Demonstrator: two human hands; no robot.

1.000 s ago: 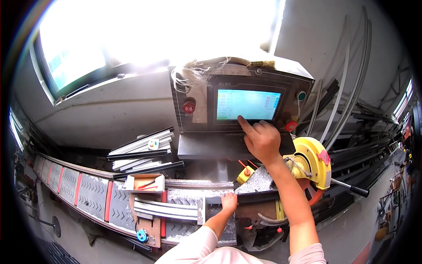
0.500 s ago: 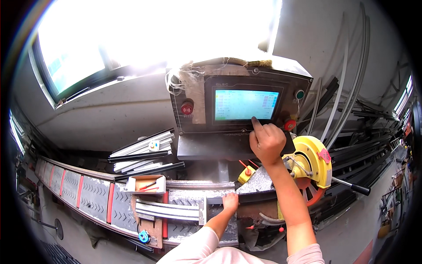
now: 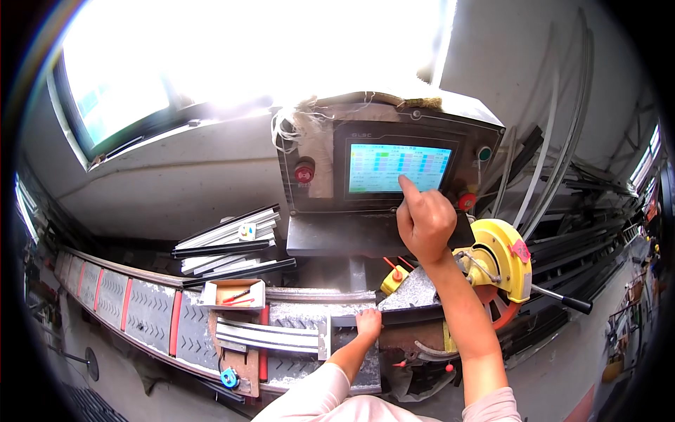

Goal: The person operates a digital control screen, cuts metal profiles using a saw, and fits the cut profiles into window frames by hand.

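My right hand (image 3: 430,219) points with its index finger stretched out to the lit touchscreen (image 3: 380,159) of a dark control panel (image 3: 316,201). The fingertip is at the lower middle of the screen; the other fingers are curled and hold nothing. Lower down, my left hand (image 3: 368,323) is closed over a dark metal profile (image 3: 411,314) lying across the machine bed. Its fingertips are partly hidden. Beside that hand stands an upright light plate (image 3: 325,337) at the end of a pale ribbed rail (image 3: 271,336).
Red buttons (image 3: 304,172) and a green button (image 3: 484,153) flank the screen. At right is a yellow round saw guard (image 3: 500,259) with a black-tipped lever (image 3: 575,303). An open box (image 3: 235,294) with pens, a blue tape measure (image 3: 230,378) and stacked profiles (image 3: 228,235) lie left.
My right index finger has moved slightly up and left on the screen. The display has changed to a grid of coloured cells. My left hand stays in place.
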